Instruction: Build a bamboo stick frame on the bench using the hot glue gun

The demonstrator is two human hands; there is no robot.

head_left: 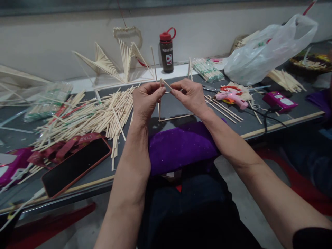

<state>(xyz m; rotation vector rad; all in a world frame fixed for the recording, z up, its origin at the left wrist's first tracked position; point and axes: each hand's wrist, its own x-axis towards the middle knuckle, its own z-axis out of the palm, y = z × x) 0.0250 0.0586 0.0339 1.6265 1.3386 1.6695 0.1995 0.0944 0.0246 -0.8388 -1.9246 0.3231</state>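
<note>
In front of me stands an open frame of thin wooden sticks (176, 118), with a stick along its base and uprights at its corners. My left hand (145, 102) is closed in a pinch at the top of the near left upright (159, 110). Between the thumb and fingers of my right hand (190, 95) is a wooden stick (166, 84), whose far end meets the top of that upright. A purple cloth (181, 148) lies below my wrists at the table edge. To the left spreads a pile of loose sticks (114, 112).
A phone (76, 167) lies at the front left edge, beside a red lanyard (64, 147). Behind stand fanned stick structures (103, 65) and a dark bottle (167, 53). On the right are a pink glue gun (233, 98), its cable, a magenta box (280, 102) and a plastic bag (259, 57).
</note>
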